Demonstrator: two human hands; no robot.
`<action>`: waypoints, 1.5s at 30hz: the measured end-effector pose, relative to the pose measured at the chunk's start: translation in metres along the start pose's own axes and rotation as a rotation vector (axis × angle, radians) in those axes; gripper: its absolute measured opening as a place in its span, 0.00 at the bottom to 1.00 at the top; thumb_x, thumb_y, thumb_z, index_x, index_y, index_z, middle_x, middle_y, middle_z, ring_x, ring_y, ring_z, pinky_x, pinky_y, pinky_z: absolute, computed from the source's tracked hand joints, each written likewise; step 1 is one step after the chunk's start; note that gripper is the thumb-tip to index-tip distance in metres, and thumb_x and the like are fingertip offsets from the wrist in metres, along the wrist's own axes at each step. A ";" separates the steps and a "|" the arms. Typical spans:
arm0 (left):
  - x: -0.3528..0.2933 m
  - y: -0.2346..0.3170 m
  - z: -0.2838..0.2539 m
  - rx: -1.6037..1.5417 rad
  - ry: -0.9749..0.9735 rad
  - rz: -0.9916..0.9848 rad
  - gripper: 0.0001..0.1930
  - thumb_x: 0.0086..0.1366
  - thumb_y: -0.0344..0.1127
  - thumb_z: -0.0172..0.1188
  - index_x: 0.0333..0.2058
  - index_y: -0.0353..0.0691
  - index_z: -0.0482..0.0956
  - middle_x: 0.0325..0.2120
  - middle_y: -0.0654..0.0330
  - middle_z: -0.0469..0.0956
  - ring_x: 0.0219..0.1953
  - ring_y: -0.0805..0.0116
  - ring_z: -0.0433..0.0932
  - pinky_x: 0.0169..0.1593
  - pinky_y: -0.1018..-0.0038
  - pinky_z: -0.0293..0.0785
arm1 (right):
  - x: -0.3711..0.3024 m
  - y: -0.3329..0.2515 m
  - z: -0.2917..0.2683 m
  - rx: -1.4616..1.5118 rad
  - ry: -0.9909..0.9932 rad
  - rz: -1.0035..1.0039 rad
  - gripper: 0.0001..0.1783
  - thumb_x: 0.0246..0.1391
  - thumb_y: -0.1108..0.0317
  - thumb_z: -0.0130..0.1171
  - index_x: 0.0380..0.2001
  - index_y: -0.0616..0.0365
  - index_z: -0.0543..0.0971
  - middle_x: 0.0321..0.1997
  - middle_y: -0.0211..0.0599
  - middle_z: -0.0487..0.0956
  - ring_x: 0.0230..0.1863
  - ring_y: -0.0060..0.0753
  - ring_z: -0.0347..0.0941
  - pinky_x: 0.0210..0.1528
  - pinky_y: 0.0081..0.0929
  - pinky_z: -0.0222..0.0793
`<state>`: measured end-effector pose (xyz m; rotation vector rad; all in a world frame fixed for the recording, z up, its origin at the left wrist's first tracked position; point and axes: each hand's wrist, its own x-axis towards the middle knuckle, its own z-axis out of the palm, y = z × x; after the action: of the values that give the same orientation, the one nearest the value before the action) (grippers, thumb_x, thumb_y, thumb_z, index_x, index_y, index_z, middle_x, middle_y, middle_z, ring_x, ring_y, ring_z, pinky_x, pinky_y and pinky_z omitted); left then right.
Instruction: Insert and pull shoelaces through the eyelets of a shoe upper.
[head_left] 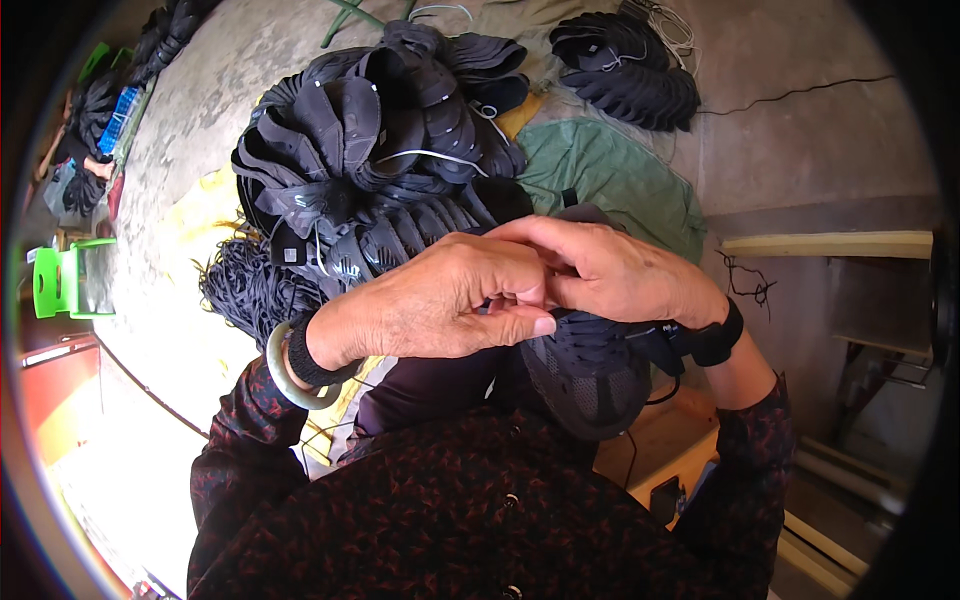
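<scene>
Just below the fingers, toward the wearer's lap, sits a dark shoe, its toe rounded and meshed, black laces crossing the part nearest the fingers. Its far end is partly hidden by the hands.

The left hand reaches in from the left, knuckles up, thumb and fingertips drawn narrow; the right hand arches in from the right, fingers bent to meet them. I cannot tell whether a lace is pinched between.

Beyond the fingers, a large heap of black shoe uppers lies on the concrete floor, with green cloth to its right. Left of the fingers are tangled black cords and, farther off, a bright green chair.
</scene>
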<state>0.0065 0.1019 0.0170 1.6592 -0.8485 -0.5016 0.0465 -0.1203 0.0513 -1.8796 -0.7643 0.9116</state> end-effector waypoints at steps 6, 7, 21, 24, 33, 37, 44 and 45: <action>-0.005 0.002 0.001 0.010 0.046 -0.007 0.11 0.68 0.37 0.65 0.32 0.34 0.78 0.29 0.57 0.77 0.32 0.61 0.78 0.36 0.68 0.73 | -0.003 -0.004 -0.001 -0.045 -0.050 0.116 0.16 0.60 0.70 0.59 0.50 0.64 0.78 0.41 0.45 0.83 0.44 0.35 0.81 0.47 0.31 0.74; -0.007 0.002 0.001 0.033 0.070 -0.018 0.11 0.68 0.37 0.65 0.32 0.34 0.78 0.29 0.57 0.77 0.32 0.60 0.78 0.36 0.67 0.73 | -0.005 -0.002 -0.001 -0.068 0.008 0.124 0.14 0.59 0.70 0.59 0.46 0.66 0.79 0.40 0.46 0.83 0.43 0.40 0.80 0.46 0.33 0.74; -0.030 -0.012 0.002 0.143 -0.046 -0.354 0.11 0.68 0.37 0.64 0.38 0.33 0.82 0.29 0.51 0.79 0.31 0.52 0.80 0.35 0.63 0.74 | -0.037 0.004 -0.007 -0.482 0.289 0.183 0.06 0.58 0.72 0.61 0.36 0.64 0.80 0.34 0.42 0.79 0.34 0.42 0.77 0.38 0.32 0.71; -0.028 -0.014 0.007 0.139 -0.021 -0.365 0.09 0.68 0.35 0.64 0.41 0.35 0.83 0.29 0.54 0.80 0.29 0.60 0.79 0.33 0.67 0.73 | -0.036 0.001 -0.004 -0.491 0.324 0.213 0.06 0.57 0.70 0.59 0.34 0.61 0.80 0.33 0.42 0.80 0.35 0.47 0.77 0.40 0.38 0.70; 0.011 -0.013 0.021 -0.203 0.252 -0.321 0.12 0.68 0.26 0.63 0.50 0.34 0.77 0.33 0.62 0.80 0.27 0.79 0.73 0.31 0.78 0.72 | -0.027 0.007 0.008 -0.518 0.302 0.017 0.04 0.56 0.69 0.62 0.32 0.57 0.81 0.31 0.37 0.79 0.34 0.43 0.76 0.41 0.38 0.68; 0.014 -0.030 0.027 -0.379 0.216 -0.347 0.10 0.69 0.26 0.62 0.47 0.33 0.78 0.31 0.62 0.80 0.28 0.79 0.74 0.33 0.77 0.73 | -0.026 0.007 0.010 -0.530 0.300 0.035 0.05 0.56 0.68 0.63 0.31 0.57 0.81 0.30 0.36 0.77 0.36 0.43 0.75 0.44 0.37 0.66; 0.006 -0.043 0.037 -0.169 0.262 -0.342 0.08 0.69 0.28 0.60 0.43 0.31 0.81 0.31 0.58 0.84 0.37 0.78 0.79 0.42 0.76 0.77 | -0.032 0.011 0.011 -0.683 0.322 -0.024 0.03 0.56 0.71 0.62 0.33 0.57 0.80 0.33 0.35 0.77 0.39 0.41 0.74 0.47 0.36 0.64; 0.006 -0.043 0.037 -0.187 0.255 -0.371 0.08 0.69 0.29 0.60 0.43 0.31 0.81 0.32 0.58 0.84 0.38 0.78 0.80 0.43 0.76 0.77 | -0.032 0.011 0.011 -0.683 0.321 -0.024 0.03 0.56 0.71 0.62 0.33 0.57 0.80 0.33 0.35 0.77 0.39 0.41 0.74 0.47 0.36 0.64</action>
<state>-0.0046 0.0771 -0.0330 1.6673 -0.2968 -0.5883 0.0216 -0.1457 0.0467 -2.5164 -0.9685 0.3198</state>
